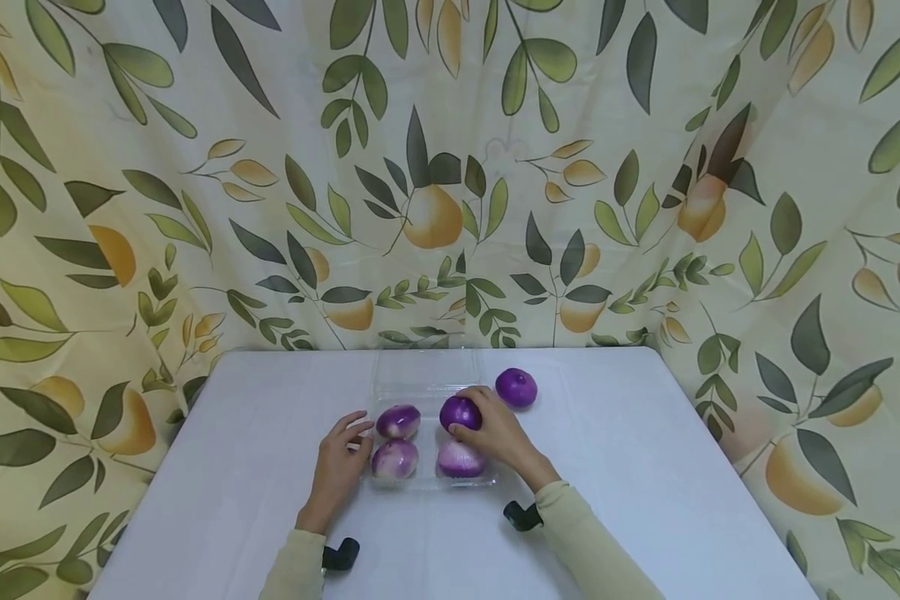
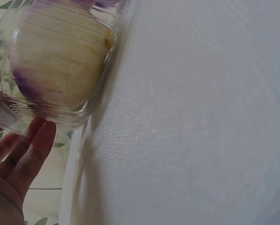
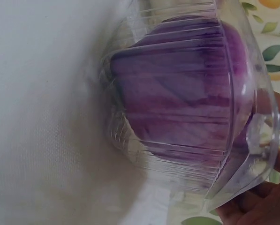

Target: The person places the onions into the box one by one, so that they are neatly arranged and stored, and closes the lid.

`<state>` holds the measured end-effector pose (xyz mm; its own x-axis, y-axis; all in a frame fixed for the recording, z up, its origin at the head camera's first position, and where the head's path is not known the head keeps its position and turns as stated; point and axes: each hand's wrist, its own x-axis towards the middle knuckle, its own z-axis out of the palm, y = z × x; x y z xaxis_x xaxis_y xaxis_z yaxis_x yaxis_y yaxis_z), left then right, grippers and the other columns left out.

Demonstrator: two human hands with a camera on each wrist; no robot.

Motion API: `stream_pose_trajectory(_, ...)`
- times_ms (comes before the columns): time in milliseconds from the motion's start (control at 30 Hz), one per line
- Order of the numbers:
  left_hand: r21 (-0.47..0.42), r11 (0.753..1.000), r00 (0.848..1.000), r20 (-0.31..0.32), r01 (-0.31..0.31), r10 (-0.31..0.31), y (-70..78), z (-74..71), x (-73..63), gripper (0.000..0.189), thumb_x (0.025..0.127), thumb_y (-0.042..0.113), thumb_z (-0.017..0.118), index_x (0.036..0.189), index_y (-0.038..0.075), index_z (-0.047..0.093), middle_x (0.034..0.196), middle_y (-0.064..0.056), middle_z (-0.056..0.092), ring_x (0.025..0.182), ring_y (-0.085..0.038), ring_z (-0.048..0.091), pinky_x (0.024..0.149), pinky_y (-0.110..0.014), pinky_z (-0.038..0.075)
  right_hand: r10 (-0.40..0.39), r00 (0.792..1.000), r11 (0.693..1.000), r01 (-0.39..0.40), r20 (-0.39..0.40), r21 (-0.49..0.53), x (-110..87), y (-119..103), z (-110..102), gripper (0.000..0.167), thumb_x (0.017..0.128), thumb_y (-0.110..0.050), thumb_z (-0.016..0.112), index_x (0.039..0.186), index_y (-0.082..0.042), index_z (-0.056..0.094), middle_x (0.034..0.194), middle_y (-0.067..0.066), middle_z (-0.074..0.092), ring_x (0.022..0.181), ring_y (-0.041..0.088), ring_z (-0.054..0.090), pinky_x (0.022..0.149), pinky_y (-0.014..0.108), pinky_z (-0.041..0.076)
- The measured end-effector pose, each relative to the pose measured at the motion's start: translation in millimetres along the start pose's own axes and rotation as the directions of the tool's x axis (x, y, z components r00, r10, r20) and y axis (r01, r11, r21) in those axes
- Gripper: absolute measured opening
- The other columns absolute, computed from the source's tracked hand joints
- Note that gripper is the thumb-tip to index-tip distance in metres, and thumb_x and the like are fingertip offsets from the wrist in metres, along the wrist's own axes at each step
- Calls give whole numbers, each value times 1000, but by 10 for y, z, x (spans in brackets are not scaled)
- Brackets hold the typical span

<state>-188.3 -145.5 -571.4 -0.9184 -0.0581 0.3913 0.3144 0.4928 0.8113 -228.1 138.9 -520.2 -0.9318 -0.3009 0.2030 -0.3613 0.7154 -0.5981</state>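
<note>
A clear plastic clamshell container lies with its lid raised at the back. In its left half sit two red onions, a darker one behind a paler one; another pale onion is at the front right. My right hand grips a deep purple onion at the container's back right; whether it touches the bottom is hidden. With fairly straight fingers, my left hand touches the container's left side. The left wrist view has those fingers against the ribbed wall.
One more purple onion lies on the white table, behind and right of the container. A leaf-and-fruit patterned curtain hangs along the table's back and sides. Black wrist camera mounts stick out from both sleeves.
</note>
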Motion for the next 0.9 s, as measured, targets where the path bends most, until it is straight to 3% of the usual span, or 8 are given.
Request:
stream_pose_trajectory(400,1,1000,1000,0,0,0,-12,6,1,24,86,-1,67,109,1,73,129,-9,64,84,-21,70,68,-20,59,38,999,999,-38,14,7,23,17,26,65,82,-34,78,138,-12,52,139,11,56,129,30,54,108,48,46)
stream_pose_trajectory(633,-5,1000,1000,-19,-24,24,-9,8,-11,23,84,-4,68,107,0,73,127,-13,65,81,-21,70,67,-20,59,-1,1000,1000,1,9,9,12,29,39,64,83,-33,77,137,-10,52,137,13,58,127,31,55,107,49,47)
stream_pose_trajectory(900,-22,999,999,-15,-29,29,-17,22,-8,24,85,-4,67,108,-2,73,128,-12,64,81,-21,70,66,-19,59,23,1000,1000,-23,13,-7,1,15,40,59,84,-34,75,135,-13,55,136,12,55,125,33,55,105,50,48)
